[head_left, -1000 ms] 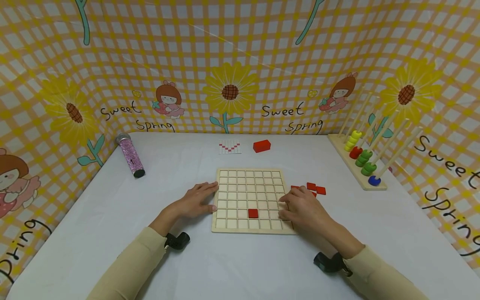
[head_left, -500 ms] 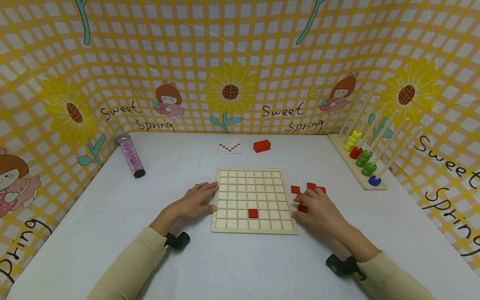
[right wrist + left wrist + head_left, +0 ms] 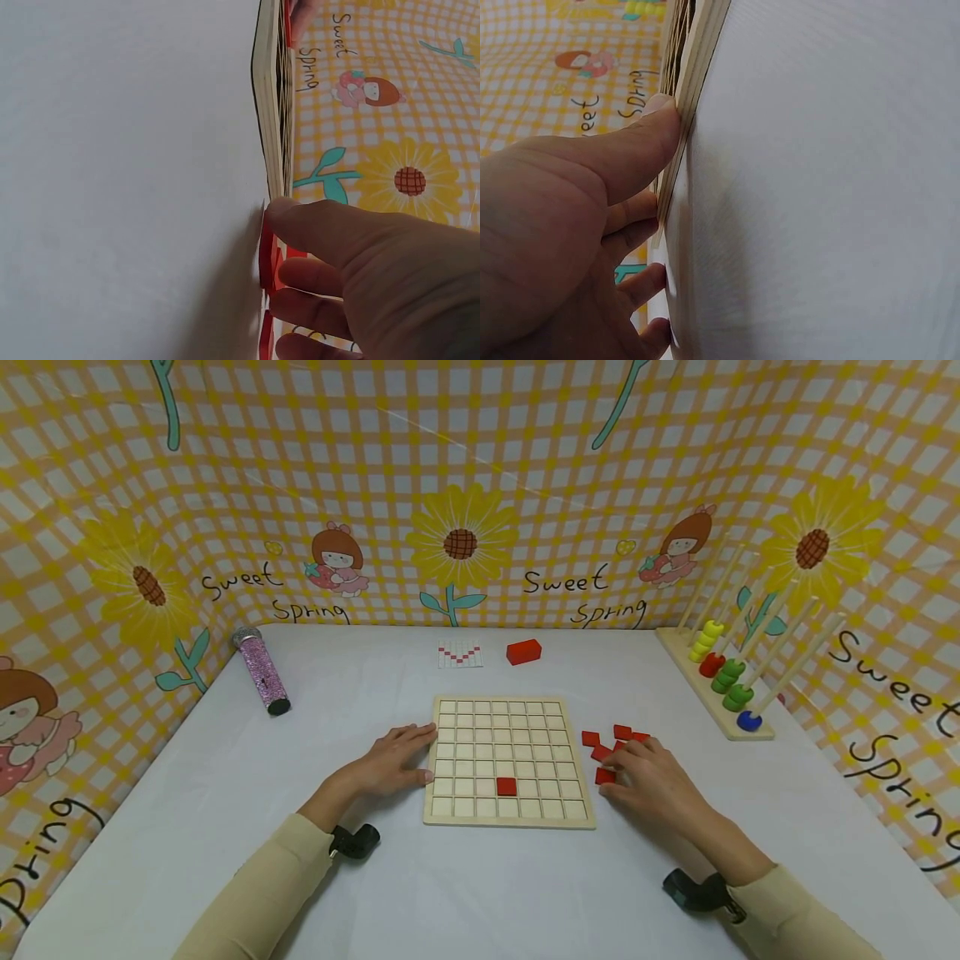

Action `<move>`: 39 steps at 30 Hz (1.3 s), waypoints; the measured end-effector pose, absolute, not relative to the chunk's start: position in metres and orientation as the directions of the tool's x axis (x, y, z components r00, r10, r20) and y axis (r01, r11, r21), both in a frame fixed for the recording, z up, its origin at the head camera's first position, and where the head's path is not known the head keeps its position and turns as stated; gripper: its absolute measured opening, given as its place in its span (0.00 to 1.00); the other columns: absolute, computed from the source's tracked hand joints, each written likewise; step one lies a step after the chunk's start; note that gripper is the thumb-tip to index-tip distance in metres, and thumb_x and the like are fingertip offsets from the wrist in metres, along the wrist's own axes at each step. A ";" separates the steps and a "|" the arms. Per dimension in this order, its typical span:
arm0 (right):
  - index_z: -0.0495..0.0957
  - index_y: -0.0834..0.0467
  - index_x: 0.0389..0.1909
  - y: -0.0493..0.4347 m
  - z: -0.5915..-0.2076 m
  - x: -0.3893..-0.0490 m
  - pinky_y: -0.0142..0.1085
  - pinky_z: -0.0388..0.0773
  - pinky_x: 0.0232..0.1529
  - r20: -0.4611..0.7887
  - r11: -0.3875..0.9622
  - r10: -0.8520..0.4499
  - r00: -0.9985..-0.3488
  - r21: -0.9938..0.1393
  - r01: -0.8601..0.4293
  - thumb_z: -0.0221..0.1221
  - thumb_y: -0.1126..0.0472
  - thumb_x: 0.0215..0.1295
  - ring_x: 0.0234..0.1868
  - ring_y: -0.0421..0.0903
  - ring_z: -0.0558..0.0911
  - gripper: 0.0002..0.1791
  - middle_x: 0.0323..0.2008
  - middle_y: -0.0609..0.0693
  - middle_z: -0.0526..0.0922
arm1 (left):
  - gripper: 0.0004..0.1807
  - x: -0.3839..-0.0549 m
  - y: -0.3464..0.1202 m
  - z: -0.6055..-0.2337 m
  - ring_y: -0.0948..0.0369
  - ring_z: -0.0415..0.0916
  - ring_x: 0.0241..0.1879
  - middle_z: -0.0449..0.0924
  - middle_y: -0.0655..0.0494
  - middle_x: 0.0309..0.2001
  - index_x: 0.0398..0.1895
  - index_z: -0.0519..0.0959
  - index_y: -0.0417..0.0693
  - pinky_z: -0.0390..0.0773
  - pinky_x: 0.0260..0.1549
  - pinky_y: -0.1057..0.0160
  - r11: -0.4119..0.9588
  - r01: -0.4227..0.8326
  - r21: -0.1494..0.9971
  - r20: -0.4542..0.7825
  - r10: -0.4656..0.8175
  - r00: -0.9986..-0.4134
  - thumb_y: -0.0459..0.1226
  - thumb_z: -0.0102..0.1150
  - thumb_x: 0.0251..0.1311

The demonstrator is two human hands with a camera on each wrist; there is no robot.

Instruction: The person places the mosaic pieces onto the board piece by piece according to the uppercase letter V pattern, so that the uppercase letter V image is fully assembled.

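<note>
Grid board (image 3: pixel 495 747): on the tabletop (image 3: pixel 465 893); 1 red tile (image 3: pixel 506 787) sits in it, 2nd row from the near edge, middle column.
Loose tiles (image 3: pixel 591 739): at least 5 remain outside, right of the board, some partly hidden.
Left hand (image 3: pixel 388 762): fingers relaxed, thumb touching the board's left edge.
Right hand (image 3: pixel 658 785): thumb and fingers narrow around 1 loose tile; cannot tell whether pinched.
Views: only head shows the cells and pattern card (image 3: pixel 460 654); left wrist adds the board's layered side.
</note>
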State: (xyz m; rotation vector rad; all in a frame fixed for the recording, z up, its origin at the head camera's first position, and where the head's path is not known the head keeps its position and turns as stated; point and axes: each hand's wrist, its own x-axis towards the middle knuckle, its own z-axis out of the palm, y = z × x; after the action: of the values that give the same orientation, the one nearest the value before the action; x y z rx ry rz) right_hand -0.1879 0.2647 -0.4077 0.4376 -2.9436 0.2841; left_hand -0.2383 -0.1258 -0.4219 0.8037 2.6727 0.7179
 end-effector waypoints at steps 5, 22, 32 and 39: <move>0.83 0.59 0.39 0.268 -0.409 -0.188 0.53 0.72 0.46 0.193 0.942 -0.266 -0.945 -0.157 -0.297 0.72 0.54 0.46 0.46 0.59 0.72 0.19 0.42 0.59 0.82 | 0.39 -0.238 -0.126 -0.421 0.44 0.41 0.74 0.48 0.51 0.75 0.74 0.52 0.46 0.47 0.67 0.37 0.723 0.443 0.530 -0.100 0.572 -0.814 0.46 0.56 0.63; 0.84 0.59 0.35 0.272 -0.412 -0.188 0.47 0.72 0.38 0.215 0.941 -0.275 -0.937 -0.143 -0.308 0.72 0.56 0.44 0.39 0.53 0.72 0.16 0.35 0.55 0.83 | 0.39 -0.238 -0.126 -0.420 0.44 0.41 0.74 0.48 0.51 0.75 0.74 0.52 0.46 0.47 0.66 0.36 0.716 0.444 0.538 -0.101 0.578 -0.810 0.46 0.55 0.64; 0.84 0.59 0.33 0.273 -0.415 -0.189 0.44 0.71 0.36 0.220 0.939 -0.285 -0.933 -0.131 -0.318 0.72 0.57 0.45 0.38 0.51 0.72 0.14 0.33 0.54 0.83 | 0.38 -0.236 -0.126 -0.419 0.43 0.41 0.74 0.48 0.50 0.75 0.73 0.52 0.45 0.47 0.66 0.35 0.716 0.443 0.540 -0.103 0.578 -0.809 0.45 0.55 0.64; 0.84 0.59 0.33 0.273 -0.414 -0.189 0.41 0.69 0.35 0.236 0.939 -0.292 -0.927 -0.116 -0.325 0.72 0.57 0.44 0.36 0.49 0.70 0.15 0.33 0.53 0.84 | 0.38 -0.235 -0.126 -0.418 0.44 0.41 0.74 0.48 0.51 0.75 0.73 0.53 0.45 0.47 0.65 0.35 0.720 0.441 0.537 -0.103 0.574 -0.812 0.45 0.55 0.64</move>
State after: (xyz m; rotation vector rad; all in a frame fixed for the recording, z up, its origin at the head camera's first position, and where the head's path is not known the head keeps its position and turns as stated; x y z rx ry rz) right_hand -0.1887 0.2729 -0.4141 0.4632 -2.8791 0.2253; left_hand -0.2353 -0.1258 -0.4180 0.8022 2.6630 0.7329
